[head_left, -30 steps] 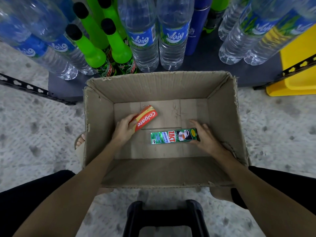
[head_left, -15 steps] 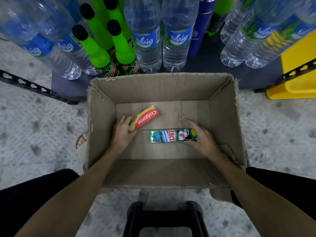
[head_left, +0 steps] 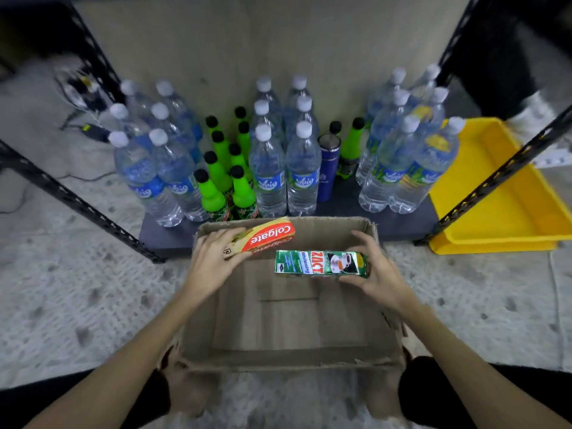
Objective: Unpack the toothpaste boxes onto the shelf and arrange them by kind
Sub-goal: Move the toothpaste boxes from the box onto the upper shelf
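Observation:
My left hand (head_left: 210, 261) grips a red and yellow Colgate toothpaste box (head_left: 267, 236) by its left end, held above the far rim of the brown cardboard carton (head_left: 278, 357). A green Zact toothpaste box (head_left: 318, 264) is held by its right end in my right hand (head_left: 376, 270), level and just right of the Colgate box. Both boxes hover over the carton, whose floor below them shows no other boxes. The dark bottom shelf board (head_left: 402, 224) lies just beyond the carton.
Several clear water bottles (head_left: 301, 174), green soda bottles (head_left: 213, 196) and a blue flask (head_left: 328, 168) crowd the shelf board. Black slotted shelf struts (head_left: 77, 199) slant on both sides. A yellow tray (head_left: 501, 205) sits at the right. Speckled floor surrounds the carton.
Both hands have lifted their toothpaste boxes off the carton floor to rim height. The view has tilted up, showing the whole row of bottles and the back wall.

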The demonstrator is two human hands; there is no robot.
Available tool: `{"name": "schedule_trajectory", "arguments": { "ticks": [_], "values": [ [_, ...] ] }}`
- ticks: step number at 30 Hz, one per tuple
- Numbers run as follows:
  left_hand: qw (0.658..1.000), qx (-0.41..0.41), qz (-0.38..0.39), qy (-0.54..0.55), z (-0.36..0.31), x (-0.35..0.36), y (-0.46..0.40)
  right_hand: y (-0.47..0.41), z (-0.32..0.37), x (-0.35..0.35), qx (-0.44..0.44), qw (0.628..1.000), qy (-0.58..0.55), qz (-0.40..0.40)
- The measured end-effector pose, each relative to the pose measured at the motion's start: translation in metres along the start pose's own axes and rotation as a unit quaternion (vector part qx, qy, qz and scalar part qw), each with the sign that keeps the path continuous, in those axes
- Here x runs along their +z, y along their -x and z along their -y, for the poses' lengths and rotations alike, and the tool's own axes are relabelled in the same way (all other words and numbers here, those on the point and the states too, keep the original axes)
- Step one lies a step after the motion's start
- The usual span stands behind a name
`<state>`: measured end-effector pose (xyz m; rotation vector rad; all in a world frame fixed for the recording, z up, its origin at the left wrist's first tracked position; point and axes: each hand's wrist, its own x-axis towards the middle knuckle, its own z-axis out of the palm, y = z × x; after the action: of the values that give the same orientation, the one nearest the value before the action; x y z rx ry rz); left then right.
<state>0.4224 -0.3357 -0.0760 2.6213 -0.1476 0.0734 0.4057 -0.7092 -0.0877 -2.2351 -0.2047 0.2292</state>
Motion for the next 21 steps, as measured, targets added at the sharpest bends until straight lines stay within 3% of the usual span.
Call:
{"name": "schedule_trajectory", "arguments": {
  "ticks": [5,21],
  "values": [
    [0.996,0.072,-0.029,0.043,-0.047,-0.084,-0.019,0.008,0.071,-0.08,-0.056,0.997,0.0,-0.056],
    [0.97,0.212,-0.105,0.057,-0.165,-0.345,-0.024,0.047,0.277,-0.256,-0.198,0.976,0.029,-0.087]
  ]
}}
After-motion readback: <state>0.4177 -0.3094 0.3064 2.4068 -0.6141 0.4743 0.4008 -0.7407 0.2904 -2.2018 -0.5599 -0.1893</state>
